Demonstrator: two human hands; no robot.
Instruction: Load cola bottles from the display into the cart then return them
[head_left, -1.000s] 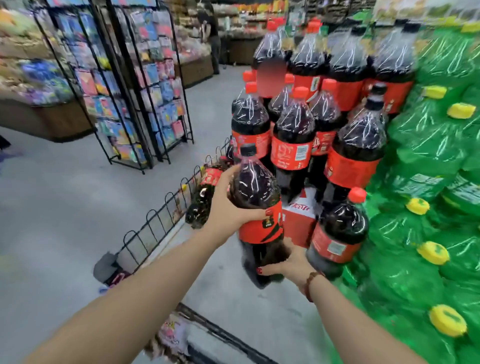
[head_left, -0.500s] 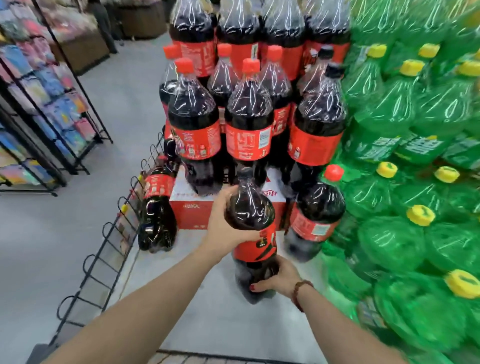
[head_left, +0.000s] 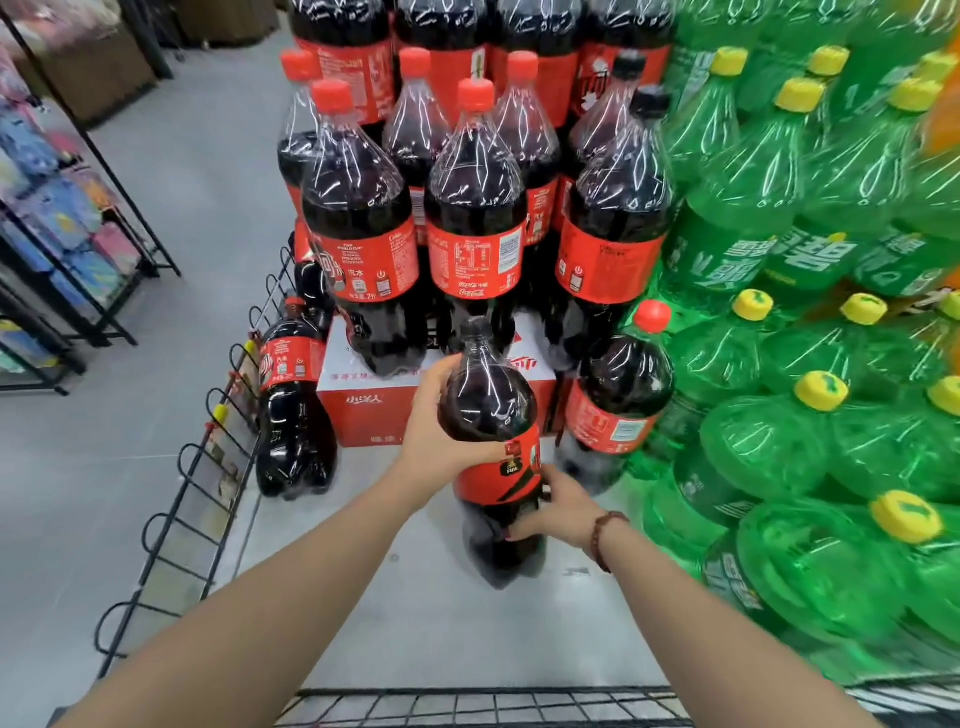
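I hold a large black-capped cola bottle (head_left: 491, 415) upright over the grey display platform (head_left: 426, 613). My left hand (head_left: 434, 431) wraps its shoulder from the left. My right hand (head_left: 558, 512) grips its lower body below the red label. Behind it, several red-capped cola bottles (head_left: 472, 228) stand stacked on a red and white carton (head_left: 363, 400). One cola bottle (head_left: 615, 400) stands to the right of mine, another (head_left: 291, 410) to the left by the wire rail. The cart's wire rim (head_left: 493, 706) shows at the bottom edge.
Green soda bottles with yellow caps (head_left: 789, 395) fill the right side. A black wire rail (head_left: 208, 467) borders the platform's left edge. Black racks of colourful packets (head_left: 62, 228) stand across the grey aisle floor (head_left: 104, 467) at left.
The view has tilted down and closer to the display. The held bottle has sunk lower toward the platform, both hands still on it.
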